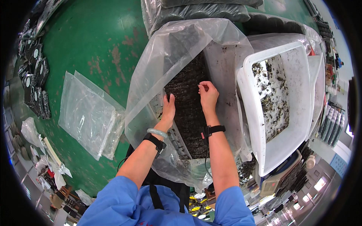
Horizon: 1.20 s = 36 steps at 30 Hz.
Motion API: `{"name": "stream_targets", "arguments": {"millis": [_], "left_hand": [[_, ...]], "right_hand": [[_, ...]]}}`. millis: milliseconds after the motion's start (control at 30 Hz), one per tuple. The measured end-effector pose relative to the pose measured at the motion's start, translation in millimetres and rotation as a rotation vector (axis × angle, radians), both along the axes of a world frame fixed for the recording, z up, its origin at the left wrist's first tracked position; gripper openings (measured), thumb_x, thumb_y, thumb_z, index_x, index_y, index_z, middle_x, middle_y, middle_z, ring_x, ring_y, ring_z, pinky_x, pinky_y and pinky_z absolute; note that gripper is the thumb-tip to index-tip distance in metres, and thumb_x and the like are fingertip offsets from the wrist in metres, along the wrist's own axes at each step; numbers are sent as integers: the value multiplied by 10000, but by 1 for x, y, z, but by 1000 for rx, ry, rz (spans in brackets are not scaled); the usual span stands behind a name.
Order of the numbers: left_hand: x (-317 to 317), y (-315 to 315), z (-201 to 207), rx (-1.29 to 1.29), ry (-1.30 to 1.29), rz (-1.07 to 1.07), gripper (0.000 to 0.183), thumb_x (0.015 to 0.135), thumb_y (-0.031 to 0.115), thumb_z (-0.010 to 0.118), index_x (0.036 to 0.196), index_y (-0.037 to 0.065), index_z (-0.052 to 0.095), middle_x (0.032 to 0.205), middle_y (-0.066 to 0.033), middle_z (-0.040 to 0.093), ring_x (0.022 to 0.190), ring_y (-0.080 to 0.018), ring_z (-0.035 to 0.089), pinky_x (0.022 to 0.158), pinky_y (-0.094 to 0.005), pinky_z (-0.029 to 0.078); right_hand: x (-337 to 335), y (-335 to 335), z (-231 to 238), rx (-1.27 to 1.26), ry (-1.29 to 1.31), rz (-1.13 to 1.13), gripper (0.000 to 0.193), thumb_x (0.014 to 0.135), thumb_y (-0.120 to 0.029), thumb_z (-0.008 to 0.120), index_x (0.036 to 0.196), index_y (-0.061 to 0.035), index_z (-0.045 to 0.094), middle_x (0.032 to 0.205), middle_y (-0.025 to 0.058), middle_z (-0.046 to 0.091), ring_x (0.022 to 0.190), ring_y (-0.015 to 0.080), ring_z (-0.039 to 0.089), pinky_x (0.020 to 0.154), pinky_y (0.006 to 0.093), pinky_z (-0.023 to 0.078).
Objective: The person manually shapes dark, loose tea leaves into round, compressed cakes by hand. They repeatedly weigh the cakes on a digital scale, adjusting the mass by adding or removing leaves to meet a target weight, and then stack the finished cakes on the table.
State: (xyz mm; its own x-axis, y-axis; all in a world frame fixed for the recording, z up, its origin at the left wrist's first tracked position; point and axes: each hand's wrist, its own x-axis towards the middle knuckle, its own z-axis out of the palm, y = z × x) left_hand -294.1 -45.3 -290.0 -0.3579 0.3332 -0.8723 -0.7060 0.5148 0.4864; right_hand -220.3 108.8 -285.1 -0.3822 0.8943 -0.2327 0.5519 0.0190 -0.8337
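A dark, ridged block of what looks like thin stacked layers (188,109) lies inside a large clear plastic bag (151,71), whose mouth is spread wide. My left hand (168,111) is at the block's left edge, fingers stretched out and thumb apart, with nothing seen in it. Over the right edge of the block, my right hand (208,98) is closed, its fingertips curled in a pinch. Whatever may be between those fingertips is too small to make out. The block's underside is hidden.
To the right stands a white plastic tub (260,147) with dark flakes scattered inside. Flat clear bags (88,113) lie on the green surface (102,37) to the left. Filled dark packages (203,13) sit at the far side, and more dark wrapped packs (36,79) at far left.
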Motion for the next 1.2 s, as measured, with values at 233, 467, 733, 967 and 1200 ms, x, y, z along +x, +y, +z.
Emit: {"name": "stream_targets", "arguments": {"millis": [233, 467, 733, 967, 1200], "left_hand": [[-9, 3, 21, -3, -129, 31, 940, 886, 722, 374, 1533, 158, -11, 1605, -64, -62, 1470, -256, -58, 1144, -533, 50], [-5, -21, -54, 123, -131, 75, 1021, 845, 760, 412, 1526, 186, -87, 1595, -35, -150, 1464, -217, -126, 1154, -469, -47], [-8, -11, -64, 140, -188, 138, 966, 866, 765, 326, 1529, 173, -52, 1599, -7, -87, 1465, -202, -74, 1159, -431, -10], [-28, -7, -126, 158, -286, 220, 984, 844, 806, 265, 1544, 153, 37, 1601, -40, 87, 1466, -232, 113, 1173, -383, 87], [-59, -41, -155, 90, -476, 60, 1067, 807, 836, 304, 1531, 83, 85, 1595, -84, 109, 1457, -231, 143, 1173, -374, 100]], "right_hand": [[-16, 1, 7, 262, -310, 194, 82, 777, -22, 663, 772, 12, 588, 788, 163, 605, 734, 360, 595, 670, 431, 486], [-24, -29, 101, 186, 29, 78, 115, 779, -5, 655, 840, -4, 557, 789, 130, 543, 679, 272, 573, 627, 369, 477], [82, 4, 286, 1072, 41, -403, 160, 903, 84, 547, 1062, 67, 559, 975, 183, 624, 732, 201, 640, 636, 266, 520], [70, -32, 283, 894, -209, 35, 247, 854, 34, 596, 1094, -5, 641, 1216, 176, 593, 1051, 341, 591, 913, 390, 473], [32, -68, 162, 221, -111, 300, 234, 889, -65, 594, 1114, -6, 606, 1190, 161, 584, 1069, 356, 587, 893, 398, 488]]}}
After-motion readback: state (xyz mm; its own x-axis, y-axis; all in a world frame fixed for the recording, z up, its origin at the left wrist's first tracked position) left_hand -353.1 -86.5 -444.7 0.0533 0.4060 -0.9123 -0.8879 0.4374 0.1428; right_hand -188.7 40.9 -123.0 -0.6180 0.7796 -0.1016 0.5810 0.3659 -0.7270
